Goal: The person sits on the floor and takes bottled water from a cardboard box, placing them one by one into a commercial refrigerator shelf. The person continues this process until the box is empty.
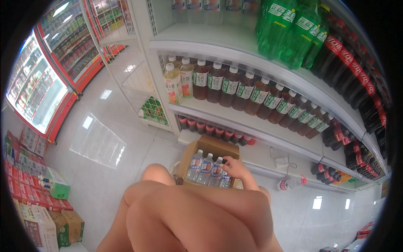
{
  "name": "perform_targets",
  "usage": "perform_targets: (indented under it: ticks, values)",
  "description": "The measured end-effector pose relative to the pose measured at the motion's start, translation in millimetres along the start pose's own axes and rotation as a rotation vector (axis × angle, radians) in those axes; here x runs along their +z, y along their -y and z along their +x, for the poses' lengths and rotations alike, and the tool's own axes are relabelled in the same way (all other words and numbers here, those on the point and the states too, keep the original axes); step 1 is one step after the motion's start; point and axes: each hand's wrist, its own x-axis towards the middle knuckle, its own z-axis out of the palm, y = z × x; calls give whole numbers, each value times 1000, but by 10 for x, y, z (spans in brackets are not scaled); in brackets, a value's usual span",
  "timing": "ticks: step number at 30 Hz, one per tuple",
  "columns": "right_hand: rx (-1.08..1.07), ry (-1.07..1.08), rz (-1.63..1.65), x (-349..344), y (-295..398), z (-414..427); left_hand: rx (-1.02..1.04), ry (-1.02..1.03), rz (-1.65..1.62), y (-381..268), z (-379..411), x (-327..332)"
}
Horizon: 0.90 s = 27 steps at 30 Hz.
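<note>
My right hand (235, 168) reaches over the right side of an open cardboard box (220, 144) on the floor before my knees. Its bent fingers are at the tops of the clear plastic bottles (207, 169) standing upright inside. These have white caps and blue labels bearing a picture. The rightmost bottle (225, 180) has its top hidden beneath the hand, so whether the fingers grip it is unclear. My left hand is out of view. Bare limbs fill the lower middle of the picture and cover the box's near side.
Brown tea bottles (244, 88) line the middle shelf (201, 108), above small cola bottles (210, 129). Big green Sprite bottles (277, 31) stand higher up. A clear jug (288, 184) lies on the floor at right. Stacked cartons (28, 179) and a lit drinks fridge (37, 85) occupy the left.
</note>
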Motion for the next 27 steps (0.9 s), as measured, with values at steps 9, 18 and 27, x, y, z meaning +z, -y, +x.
perform_targets:
  ticks: [9,18,27]
  values:
    - [-9,8,5,-44,142,-36,-60,140,-32,-57,-44,-189]
    - [31,31,36,-87,142,-52,-37,173,-30,-53,-91,-259]
    - [16,24,-11,-65,115,-47,169,125,52,-7,-124,-201]
